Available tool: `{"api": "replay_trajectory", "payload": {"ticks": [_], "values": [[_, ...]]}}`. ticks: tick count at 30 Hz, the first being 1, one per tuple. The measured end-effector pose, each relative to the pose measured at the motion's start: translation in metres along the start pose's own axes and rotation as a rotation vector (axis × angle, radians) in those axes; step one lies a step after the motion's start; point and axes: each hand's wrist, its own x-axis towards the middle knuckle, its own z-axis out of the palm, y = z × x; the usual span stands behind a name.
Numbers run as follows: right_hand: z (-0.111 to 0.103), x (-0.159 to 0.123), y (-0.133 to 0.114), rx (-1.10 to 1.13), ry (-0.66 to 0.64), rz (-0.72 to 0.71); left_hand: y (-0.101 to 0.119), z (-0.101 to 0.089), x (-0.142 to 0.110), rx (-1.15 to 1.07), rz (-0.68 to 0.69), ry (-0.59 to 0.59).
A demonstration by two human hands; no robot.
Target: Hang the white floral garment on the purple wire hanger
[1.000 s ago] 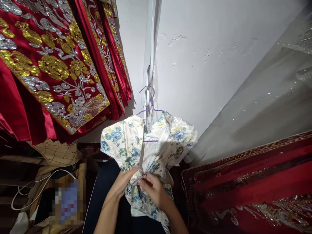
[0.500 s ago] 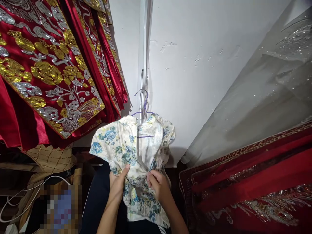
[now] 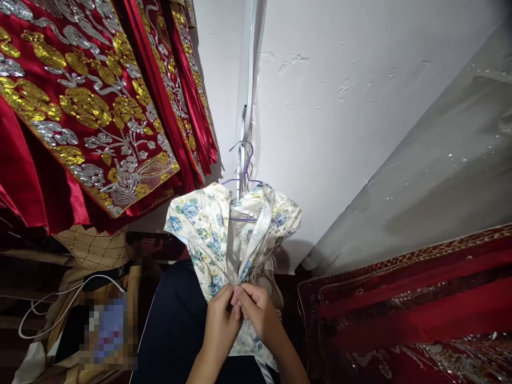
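Note:
A white short-sleeved blouse (image 3: 204, 229) with blue flowers hangs on a thin purple hanger (image 3: 247, 169), its neck gaping in a V. My left hand (image 3: 224, 314) pinches one front edge of it, fingers closed. Against it, my right hand (image 3: 256, 309) closes on the opposite front edge, and the two edges meet between my fingertips. Whatever small fastening may be there is hidden by my fingers. The blouse's lower part drapes over my dark-trousered lap (image 3: 176, 320).
Red garments with gold and silver sequins (image 3: 84, 106) hang at the left. A wooden stool or chair (image 3: 134, 298) with a white cable (image 3: 56, 293) stands lower left. At the right are a clear plastic cover (image 3: 392, 181) and red embellished cloth (image 3: 420, 293). A white wall (image 3: 320, 133) stands ahead.
My left hand has moved right from the blouse's side to the front edge, meeting my right hand. The two front edges have come together. The view has shifted slightly.

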Motion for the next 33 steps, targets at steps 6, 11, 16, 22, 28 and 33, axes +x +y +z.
{"api": "replay_trajectory", "payload": {"ticks": [6,11,16,22,28,33], "values": [[-0.016,0.021,-0.053,0.059,0.210,-0.065,0.013,0.005,0.001,-0.108,-0.030,-0.064],[-0.004,0.020,-0.054,-0.032,0.079,-0.066,0.033,-0.002,0.021,-0.261,-0.049,0.116],[0.013,0.006,0.002,0.062,0.207,-0.001,0.021,-0.001,0.024,-0.083,0.015,-0.018],[-0.038,0.054,-0.082,0.235,0.305,-0.149,-0.005,-0.003,0.008,0.150,0.044,-0.188],[-0.048,0.077,-0.181,0.283,0.228,-0.325,0.011,-0.033,0.013,0.298,0.054,-0.277],[-0.017,0.054,-0.113,0.210,0.279,-0.362,0.019,-0.089,0.012,0.155,0.099,-0.106]]}}
